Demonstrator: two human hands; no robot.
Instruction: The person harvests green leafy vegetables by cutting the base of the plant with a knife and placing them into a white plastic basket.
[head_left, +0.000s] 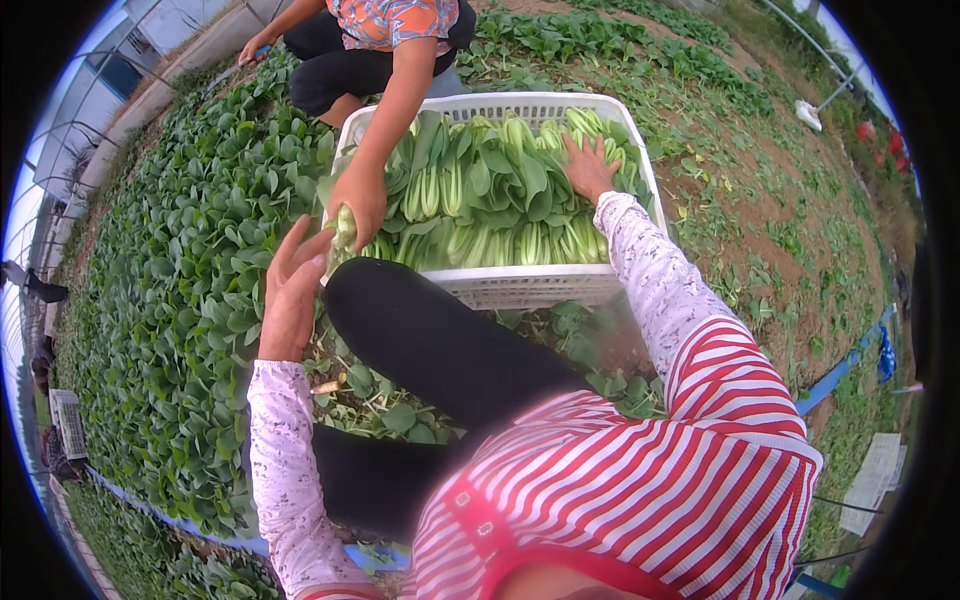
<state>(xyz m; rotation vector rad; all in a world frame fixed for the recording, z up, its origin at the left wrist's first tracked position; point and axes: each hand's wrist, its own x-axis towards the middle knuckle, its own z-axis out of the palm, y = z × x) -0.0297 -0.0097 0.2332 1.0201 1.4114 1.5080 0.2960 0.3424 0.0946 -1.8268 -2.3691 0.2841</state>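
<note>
In front of me stands a white plastic crate (525, 279) packed with rows of bok choy (517, 169), pale stems and dark leaves showing. My right hand (591, 169) lies with spread fingers on the greens at the crate's right side. By the left rim, my left hand (291, 289) has its fingers apart, their tips close to a co-worker's hand (361, 196). That hand has pale stems (345, 229) in its grasp at the crate's left end. Whether my left fingertips touch those stems or the rim, I cannot tell.
Dense leafy plants (187, 300) grow on the left. The co-worker crouches behind the crate, a blue-handled tool (262, 51) in the other hand. A wooden handle (326, 388) lies on the ground by my left forearm. Soil with scattered leaves (750, 217) extends to the right.
</note>
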